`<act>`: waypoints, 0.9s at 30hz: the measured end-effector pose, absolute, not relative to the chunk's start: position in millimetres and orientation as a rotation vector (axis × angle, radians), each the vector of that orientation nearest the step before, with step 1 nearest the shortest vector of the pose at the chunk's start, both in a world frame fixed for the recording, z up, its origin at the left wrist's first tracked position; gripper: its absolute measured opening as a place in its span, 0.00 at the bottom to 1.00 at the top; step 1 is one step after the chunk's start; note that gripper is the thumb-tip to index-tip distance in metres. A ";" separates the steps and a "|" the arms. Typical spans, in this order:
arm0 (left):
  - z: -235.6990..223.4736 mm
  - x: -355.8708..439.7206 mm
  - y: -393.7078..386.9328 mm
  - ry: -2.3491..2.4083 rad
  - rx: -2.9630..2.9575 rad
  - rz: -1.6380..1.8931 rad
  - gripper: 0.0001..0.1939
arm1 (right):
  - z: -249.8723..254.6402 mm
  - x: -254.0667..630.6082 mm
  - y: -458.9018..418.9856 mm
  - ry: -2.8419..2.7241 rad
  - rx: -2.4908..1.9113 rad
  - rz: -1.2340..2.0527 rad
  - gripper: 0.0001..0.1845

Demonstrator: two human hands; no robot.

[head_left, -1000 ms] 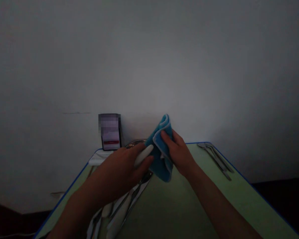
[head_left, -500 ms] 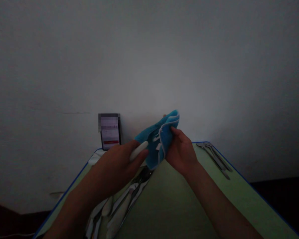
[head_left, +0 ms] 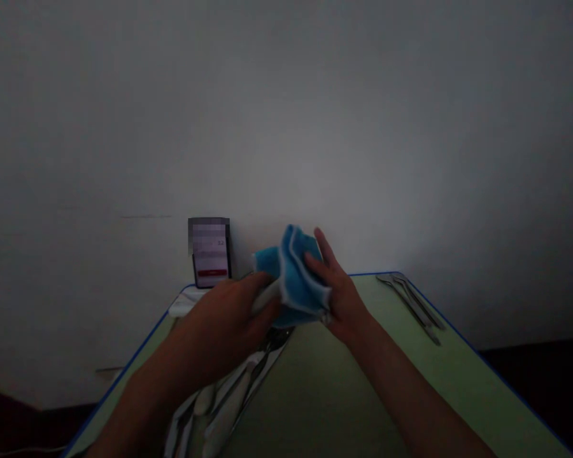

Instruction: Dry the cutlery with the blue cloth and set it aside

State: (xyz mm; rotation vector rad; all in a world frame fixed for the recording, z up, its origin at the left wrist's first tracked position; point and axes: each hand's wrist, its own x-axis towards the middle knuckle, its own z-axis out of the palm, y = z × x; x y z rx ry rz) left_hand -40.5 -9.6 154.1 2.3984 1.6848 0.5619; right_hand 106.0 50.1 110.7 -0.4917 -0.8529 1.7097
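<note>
My left hand (head_left: 236, 305) is closed around the white handle of a utensil (head_left: 267, 296), whose far end is hidden in a blue cloth with pale edging (head_left: 298, 273). From the other side, my right hand (head_left: 341, 292) grips the cloth, folded round the utensil, with its fingers partly spread over the fabric. Both hands are raised above the green table (head_left: 334, 394). Below my left forearm lies a pile of cutlery (head_left: 229, 407), some pieces with white handles, partly covered by the arm.
Two or three metal forks (head_left: 413, 305) lie at the table's far right corner. A phone (head_left: 212, 257) leans upright against the wall (head_left: 286, 127) at the back left. Something white (head_left: 184, 302) rests in front of it. Blue trim runs along the table's edges.
My right hand has shifted slightly left and closed the cloth over the utensil's head, which showed partly before. The left hand has hardly moved.
</note>
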 end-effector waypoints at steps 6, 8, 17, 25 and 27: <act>155.4 -42.5 -11.0 1.727 2.441 0.541 0.12 | 94.4 100.2 57.9 -1.018 -0.736 1.549 0.23; 154.6 -42.1 -11.0 1.753 2.446 0.528 0.12 | 92.0 101.3 60.7 -1.124 -0.785 1.479 0.18; 157.0 -45.6 -11.2 1.627 2.367 0.575 0.17 | 106.1 139.3 65.3 -1.377 -0.533 1.806 0.14; 156.4 -50.7 -10.0 1.674 2.368 0.519 0.19 | 105.8 145.3 64.5 -1.486 -0.646 1.780 0.16; 153.0 -49.3 -8.2 1.701 2.391 0.485 0.18 | 105.7 136.6 62.3 -1.454 -0.661 1.763 0.16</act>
